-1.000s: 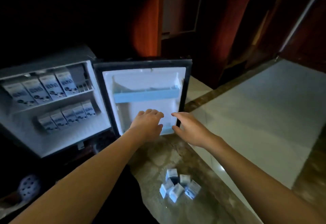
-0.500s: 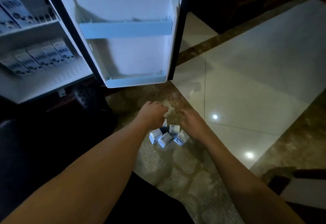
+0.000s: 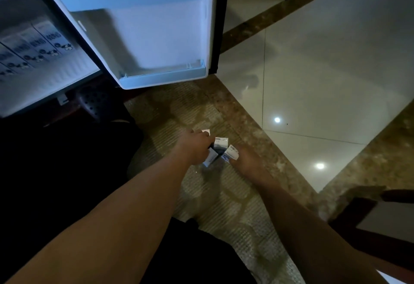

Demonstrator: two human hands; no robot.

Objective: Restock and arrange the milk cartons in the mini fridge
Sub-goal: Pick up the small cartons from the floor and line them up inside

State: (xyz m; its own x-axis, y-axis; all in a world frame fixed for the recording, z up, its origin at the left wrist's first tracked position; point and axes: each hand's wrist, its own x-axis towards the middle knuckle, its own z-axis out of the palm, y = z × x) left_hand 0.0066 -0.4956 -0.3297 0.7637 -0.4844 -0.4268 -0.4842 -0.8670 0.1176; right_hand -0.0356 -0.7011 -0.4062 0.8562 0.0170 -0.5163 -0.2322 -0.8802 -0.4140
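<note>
Both hands are down at a small cluster of milk cartons [image 3: 220, 143] on the patterned brown floor [image 3: 224, 196], in front of the open mini fridge door [image 3: 143, 26].

Left hand [image 3: 194, 149]: palm down over the left part of the cluster, fingers [image 3: 205, 137] curled around one carton [image 3: 210, 158] whose lower end sticks out below the knuckles. It looks gripped, though whether it is off the floor cannot be told. A white corner of another carton [image 3: 206, 131] shows just past the fingertips.

Right hand [image 3: 245, 160]: resting at the right side of the cluster, touching the rightmost carton [image 3: 230, 154]. Its fingers are hidden behind that carton and in shadow; how far they are spread, and whether they have hold of it, cannot be told.

Count on the floor: four cartons visible in part; more may be covered by the left hand.

Mini fridge [image 3: 44, 82] at the upper left, door swung wide. On its lower floor stands a row of cartons [image 3: 38, 46], labels facing out; four can be made out, and the row runs off the left edge. The door's lower shelf [image 3: 163, 75] sits just above the floor, well apart from the cluster.
</note>
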